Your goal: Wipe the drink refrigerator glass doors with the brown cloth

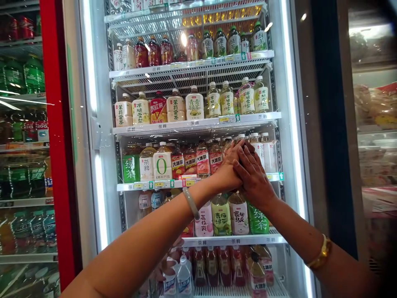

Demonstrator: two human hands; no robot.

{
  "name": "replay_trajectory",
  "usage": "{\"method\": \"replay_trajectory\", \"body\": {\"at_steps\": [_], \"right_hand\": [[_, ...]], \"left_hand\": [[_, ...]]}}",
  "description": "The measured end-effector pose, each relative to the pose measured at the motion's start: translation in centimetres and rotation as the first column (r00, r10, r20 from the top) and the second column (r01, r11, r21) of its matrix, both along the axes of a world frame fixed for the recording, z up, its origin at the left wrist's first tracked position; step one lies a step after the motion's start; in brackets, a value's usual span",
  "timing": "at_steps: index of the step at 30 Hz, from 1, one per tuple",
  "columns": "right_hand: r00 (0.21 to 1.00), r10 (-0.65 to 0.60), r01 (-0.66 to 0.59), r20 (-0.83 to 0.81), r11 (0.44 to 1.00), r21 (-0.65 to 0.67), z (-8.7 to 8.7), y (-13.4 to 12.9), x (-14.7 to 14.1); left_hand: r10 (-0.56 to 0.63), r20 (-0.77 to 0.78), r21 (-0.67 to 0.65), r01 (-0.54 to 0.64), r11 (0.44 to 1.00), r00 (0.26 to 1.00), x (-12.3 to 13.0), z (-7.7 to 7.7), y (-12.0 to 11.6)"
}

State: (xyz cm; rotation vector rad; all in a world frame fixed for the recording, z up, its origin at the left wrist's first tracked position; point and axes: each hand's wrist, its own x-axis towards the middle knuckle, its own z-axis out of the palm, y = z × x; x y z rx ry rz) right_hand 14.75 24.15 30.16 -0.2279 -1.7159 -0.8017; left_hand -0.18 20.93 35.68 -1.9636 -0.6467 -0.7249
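Note:
Both arms reach forward to the glass door of a lit drinks cooler. My left hand (231, 167), with a pale bangle (191, 203) on its wrist, meets my right hand (256, 178) in front of the third shelf. The right hand's fingers are stretched out, and a gold bracelet (322, 252) circles that wrist. My left fingers point up beside and partly behind the right ones. Something dark shows at the fingertips, too unclear to name. Behind the hands stand red-labelled tea bottles (202, 160) and white-capped bottles (269, 154), partly hidden.
Bottles fill several white shelves (198, 125). A red cooler frame (58, 136) and another drinks cooler stand at the left. To the right are a dark blue door edge (331, 124) and a case with packaged goods (376, 107). Reflections cross the glass.

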Motion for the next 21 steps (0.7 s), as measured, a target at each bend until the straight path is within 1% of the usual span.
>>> {"method": "replay_trajectory", "body": {"at_steps": [1,3,5,6,7,9,10,12,15,16,17,18,19,21], "right_hand": [[0.999,-0.009,0.009,-0.042,1.0,0.001,0.5,0.3,-0.2],[0.995,-0.053,0.055,-0.084,0.998,0.016,1.7,0.9,-0.3],[0.989,-0.127,0.13,-0.074,0.991,0.034,3.2,1.2,0.2],[0.983,-0.168,0.171,-0.079,0.985,0.034,4.1,1.3,0.6],[0.974,-0.204,0.208,-0.102,0.978,0.025,4.8,1.3,0.9],[0.951,-0.236,0.239,-0.201,0.971,-0.008,5.5,1.4,1.6],[0.939,-0.236,0.239,-0.25,0.971,-0.022,5.4,1.4,1.8],[0.929,-0.214,0.219,-0.303,0.976,-0.017,4.0,1.4,1.8],[0.954,-0.173,0.192,-0.246,0.98,0.056,1.0,1.3,1.3],[0.964,-0.162,0.184,-0.209,0.979,0.09,0.5,1.4,1.3],[0.974,-0.158,0.18,-0.164,0.975,0.128,0.3,1.5,1.3],[0.98,-0.165,0.182,-0.114,0.97,0.162,0.6,1.7,1.5],[0.981,-0.179,0.19,-0.072,0.964,0.188,1.3,2.0,1.8],[0.975,-0.22,0.221,-0.024,0.957,0.189,3.2,2.7,2.8]], "left_hand": [[-0.027,0.029,-0.053,0.028,0.998,0.999,-0.5,0.2,-0.7],[-0.073,0.158,-0.154,0.098,0.983,0.985,-1.3,0.6,-1.9],[-0.1,0.286,-0.179,0.156,0.971,0.953,-1.8,0.7,-2.5],[-0.101,0.343,-0.155,0.163,0.974,0.934,-1.9,0.7,-2.5],[-0.09,0.378,-0.103,0.139,0.985,0.921,-1.9,0.6,-2.3],[-0.039,0.393,0.025,0.031,0.999,0.919,-1.8,0.3,-1.6],[-0.002,0.384,0.082,-0.032,0.996,0.923,-1.7,0.0,-1.1],[0.067,0.36,0.158,-0.131,0.979,0.93,-1.6,-0.7,-0.3],[0.111,0.331,0.195,-0.183,0.964,0.937,-1.5,-1.7,0.5],[0.114,0.328,0.2,-0.186,0.962,0.938,-1.4,-1.9,0.6],[0.114,0.33,0.204,-0.188,0.961,0.937,-1.5,-2.1,0.7],[0.113,0.334,0.207,-0.19,0.96,0.936,-1.5,-2.2,0.7],[0.113,0.338,0.21,-0.192,0.959,0.934,-1.5,-2.2,0.7],[0.116,0.346,0.214,-0.198,0.956,0.931,-1.4,-2.3,0.8]]}}
